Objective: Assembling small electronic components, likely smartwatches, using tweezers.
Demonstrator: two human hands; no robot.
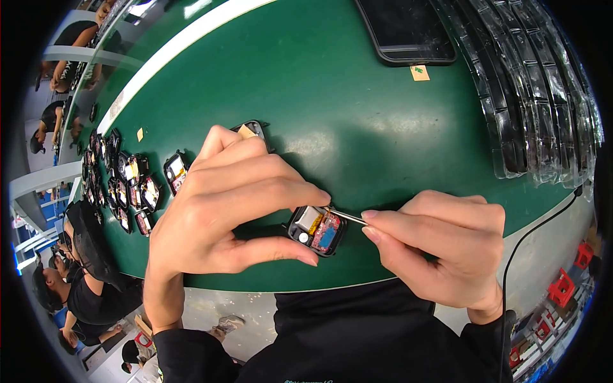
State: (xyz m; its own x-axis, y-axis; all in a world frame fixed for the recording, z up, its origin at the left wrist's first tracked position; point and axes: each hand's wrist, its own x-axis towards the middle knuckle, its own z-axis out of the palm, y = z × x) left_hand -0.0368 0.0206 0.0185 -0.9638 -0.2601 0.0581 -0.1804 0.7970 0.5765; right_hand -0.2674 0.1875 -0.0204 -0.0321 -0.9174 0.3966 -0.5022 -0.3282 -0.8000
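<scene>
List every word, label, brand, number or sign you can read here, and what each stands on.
None can be read.
Tan square beside the black device: green mark, too small.
Circuit board in the open black case: too small.
Black clothing: pale marks at the picture's lower edge, blurred and cut off.

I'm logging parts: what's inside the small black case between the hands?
The black case shows a silvery block, yellow tape, a white disc and a red circuit board with a blue patch. What lies beneath is covered.
</scene>
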